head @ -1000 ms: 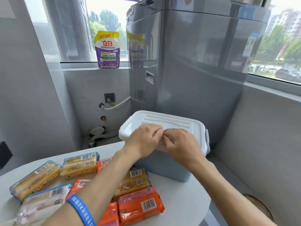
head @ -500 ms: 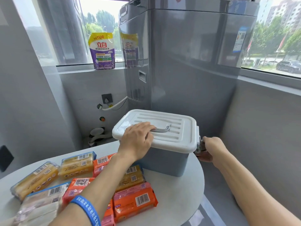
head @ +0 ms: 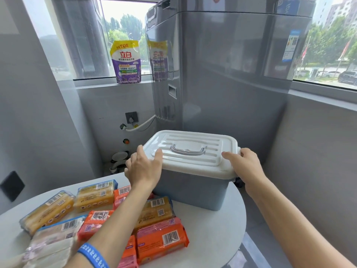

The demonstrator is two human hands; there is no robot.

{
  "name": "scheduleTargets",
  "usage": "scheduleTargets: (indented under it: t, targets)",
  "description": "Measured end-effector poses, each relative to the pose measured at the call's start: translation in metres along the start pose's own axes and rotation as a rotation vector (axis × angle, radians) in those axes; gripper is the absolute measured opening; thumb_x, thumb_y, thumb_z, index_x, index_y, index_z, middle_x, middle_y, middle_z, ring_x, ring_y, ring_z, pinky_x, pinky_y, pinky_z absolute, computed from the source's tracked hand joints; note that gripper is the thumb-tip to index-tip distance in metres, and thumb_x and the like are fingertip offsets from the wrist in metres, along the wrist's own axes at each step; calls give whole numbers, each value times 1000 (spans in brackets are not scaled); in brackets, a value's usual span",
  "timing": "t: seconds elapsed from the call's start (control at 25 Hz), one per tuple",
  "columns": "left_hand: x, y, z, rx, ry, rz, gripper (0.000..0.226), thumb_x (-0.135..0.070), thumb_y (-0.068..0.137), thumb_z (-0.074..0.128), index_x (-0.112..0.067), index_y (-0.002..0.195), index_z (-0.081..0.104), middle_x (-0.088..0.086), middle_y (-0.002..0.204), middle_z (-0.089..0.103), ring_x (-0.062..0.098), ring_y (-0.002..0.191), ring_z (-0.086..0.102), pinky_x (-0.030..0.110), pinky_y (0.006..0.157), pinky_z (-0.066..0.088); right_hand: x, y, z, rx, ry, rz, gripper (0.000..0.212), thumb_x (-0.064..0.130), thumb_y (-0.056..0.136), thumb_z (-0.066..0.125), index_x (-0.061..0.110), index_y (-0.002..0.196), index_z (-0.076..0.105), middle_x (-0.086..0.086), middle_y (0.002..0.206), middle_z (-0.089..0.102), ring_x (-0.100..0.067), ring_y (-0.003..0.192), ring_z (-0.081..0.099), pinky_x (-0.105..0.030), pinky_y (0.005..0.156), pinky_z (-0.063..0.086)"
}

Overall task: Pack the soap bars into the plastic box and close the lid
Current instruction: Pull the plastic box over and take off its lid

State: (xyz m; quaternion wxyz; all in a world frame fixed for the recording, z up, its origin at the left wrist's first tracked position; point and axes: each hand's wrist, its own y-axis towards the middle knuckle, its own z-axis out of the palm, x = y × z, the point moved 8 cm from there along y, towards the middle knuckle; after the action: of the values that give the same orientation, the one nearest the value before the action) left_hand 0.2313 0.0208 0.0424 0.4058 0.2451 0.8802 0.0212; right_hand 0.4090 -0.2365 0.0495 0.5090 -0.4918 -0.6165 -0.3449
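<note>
A grey-blue plastic box (head: pixel 190 192) with a white lid (head: pixel 193 151) stands at the far right of a round white table (head: pixel 210 235). The lid lies flat on the box, its grey handle folded down. My left hand (head: pixel 144 168) grips the lid's left edge, thumb on top. My right hand (head: pixel 244 165) grips the lid's right edge, above the side latch. Several wrapped soap bars lie on the table to the left: yellow ones (head: pixel 94 197), orange ones (head: pixel 162 239) and a pale one (head: pixel 58 232).
A tall grey washing machine (head: pixel 222 74) stands right behind the box. A purple detergent pouch (head: pixel 126 61) sits on the window sill. Wall socket, hose and drain fittings lie low behind the table. The table's right edge drops to the floor.
My left hand slid from the lid's top to its left edge. My right hand rose from the side latch to the lid's right edge. The view came closer to the box.
</note>
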Motion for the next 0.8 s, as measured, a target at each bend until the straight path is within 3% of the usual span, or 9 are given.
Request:
scheduleTargets:
  t: [0.08, 0.2, 0.28, 0.4, 0.48, 0.56, 0.64, 0.72, 0.8]
  targets:
    - [1, -1, -2, -23, -16, 2, 65, -59, 91, 37, -20, 143, 38, 12, 142, 49, 34, 131, 35, 53, 105, 28, 4, 0, -5, -38, 136, -33, 32, 25, 76, 74, 21, 100, 53, 9, 88, 60, -13, 66, 61, -25, 42, 44]
    - [-4, -5, -8, -82, -51, 31, 64, -60, 93, 32, -22, 144, 36, 11, 150, 41, 33, 137, 30, 54, 111, 22, 12, -4, -9, -109, 341, -80, 51, 18, 73, 77, 32, 115, 50, 15, 96, 63, -9, 82, 66, -32, 60, 54]
    - [-28, -15, -22, -196, -93, 222, 63, -56, 92, 36, -19, 143, 37, 12, 152, 37, 31, 138, 29, 46, 114, 19, 14, -4, -8, -123, 522, -77, 57, 12, 75, 75, 32, 123, 51, 11, 95, 64, -14, 82, 69, -38, 70, 58]
    - [-68, -49, -33, -257, -218, 710, 58, -46, 86, 52, -13, 133, 46, 11, 135, 48, 23, 123, 43, 22, 107, 25, 17, 0, -19, -164, 735, -97, 56, 6, 80, 72, 27, 128, 52, 4, 96, 69, -16, 80, 72, -37, 69, 61]
    - [-77, -66, -20, -163, -105, 889, 63, -47, 81, 61, -16, 134, 46, 7, 130, 50, 21, 118, 45, 26, 107, 28, 9, 7, -33, -226, 864, -62, 53, 3, 83, 68, 21, 130, 52, -1, 107, 70, -19, 88, 73, -38, 72, 62]
    - [-77, -65, 13, 62, 166, 901, 71, -51, 77, 65, -21, 138, 43, 3, 130, 53, 21, 121, 47, 40, 113, 25, -6, 14, -47, -290, 962, 5, 52, -1, 86, 64, 16, 133, 51, -6, 119, 68, -21, 95, 71, -40, 79, 61]
    - [-73, -62, 37, 248, 391, 859, 51, -43, 78, 65, -28, 126, 53, -6, 118, 63, 20, 112, 53, 44, 112, 22, -22, 19, -61, -335, 1037, 71, 48, -3, 87, 63, 15, 130, 53, -5, 115, 70, -18, 90, 72, -37, 78, 62]
    - [-75, -59, 34, 237, 401, 889, 21, -25, 80, 63, -28, 101, 62, -11, 94, 65, 18, 94, 53, 39, 98, 29, -37, 22, -71, -344, 1085, 132, 41, -4, 85, 63, 17, 120, 58, -3, 110, 72, -17, 86, 74, -37, 78, 62]
    - [-71, -59, 19, 147, 354, 908, 17, -12, 77, 65, -24, 88, 61, -10, 81, 60, 18, 80, 47, 36, 78, 29, -51, 23, -78, -350, 1117, 189, 30, -5, 84, 64, 19, 103, 63, -1, 102, 74, -18, 84, 75, -39, 80, 62]
